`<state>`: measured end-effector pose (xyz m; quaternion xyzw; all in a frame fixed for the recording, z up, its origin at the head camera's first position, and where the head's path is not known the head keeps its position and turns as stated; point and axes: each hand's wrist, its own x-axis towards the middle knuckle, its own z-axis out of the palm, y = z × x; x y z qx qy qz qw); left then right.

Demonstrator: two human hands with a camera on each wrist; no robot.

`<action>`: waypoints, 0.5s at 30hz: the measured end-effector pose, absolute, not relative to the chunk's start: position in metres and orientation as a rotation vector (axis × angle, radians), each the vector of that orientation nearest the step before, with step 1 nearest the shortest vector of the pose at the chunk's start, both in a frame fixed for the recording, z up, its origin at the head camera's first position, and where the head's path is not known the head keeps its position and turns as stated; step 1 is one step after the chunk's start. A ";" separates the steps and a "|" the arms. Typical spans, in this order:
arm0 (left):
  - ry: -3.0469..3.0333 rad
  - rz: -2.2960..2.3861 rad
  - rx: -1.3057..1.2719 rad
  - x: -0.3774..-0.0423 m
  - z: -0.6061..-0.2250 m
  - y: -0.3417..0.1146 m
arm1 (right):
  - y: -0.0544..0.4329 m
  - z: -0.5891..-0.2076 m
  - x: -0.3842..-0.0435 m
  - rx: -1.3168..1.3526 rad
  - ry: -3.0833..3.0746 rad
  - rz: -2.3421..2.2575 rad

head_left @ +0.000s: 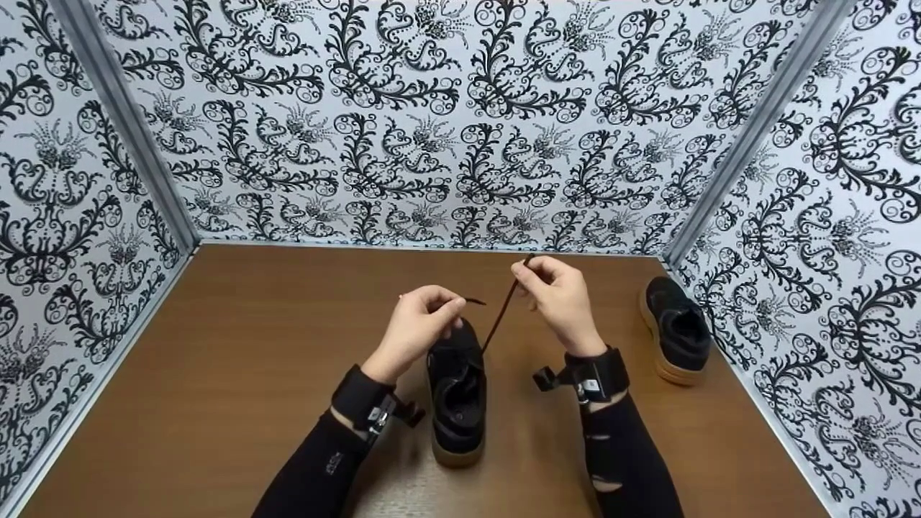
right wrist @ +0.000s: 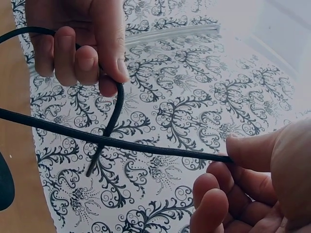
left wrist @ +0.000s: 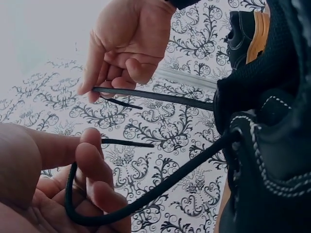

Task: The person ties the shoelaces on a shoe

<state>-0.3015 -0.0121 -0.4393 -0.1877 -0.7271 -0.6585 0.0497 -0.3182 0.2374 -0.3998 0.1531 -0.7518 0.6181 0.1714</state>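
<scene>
"Starting nearest, where is the work found?"

"A black low-top sneaker (head_left: 460,432) is set upright on the bench (head_left: 252,360), heel nearest, toe pointed away. Beside and above its toe, the left lace strand (left wrist: 180,173) is pinched by the left hand (head_left: 416,324); it is bowed slackly through the fingers, and its tip is left poking out. The right lace strand (right wrist: 155,148) is pinched between thumb and fingers by the right hand (head_left: 563,298) and is held nearly straight up from the shoe."

"How are these best handled?"

"Slack in the left strand would best be gathered, so that snagging among the fingers is avoided. Both strands should be pinched a little short of their tips, and the free lengths should be kept even. Tension is best matched on both sides; if one is pulled harder, the shoe may be twisted on the bench."

"And what is counted?"

"Two wrist straps (head_left: 363,396), two hands and two held strands are counted, with one bench beneath. Two sneakers are seen, the second sneaker (head_left: 682,338) being stood well apart at the far right. Beyond, three patterned walls (head_left: 403,129) are shown."
</scene>
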 end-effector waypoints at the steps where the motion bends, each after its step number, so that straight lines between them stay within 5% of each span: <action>1: -2.204 -2.021 -0.569 -0.302 -0.440 -0.012 | 0.237 -0.400 -0.318 0.442 -2.127 1.762; 15: -2.136 -2.179 -0.604 -0.304 -0.448 0.003 | 0.231 -0.400 -0.318 0.510 -2.077 1.915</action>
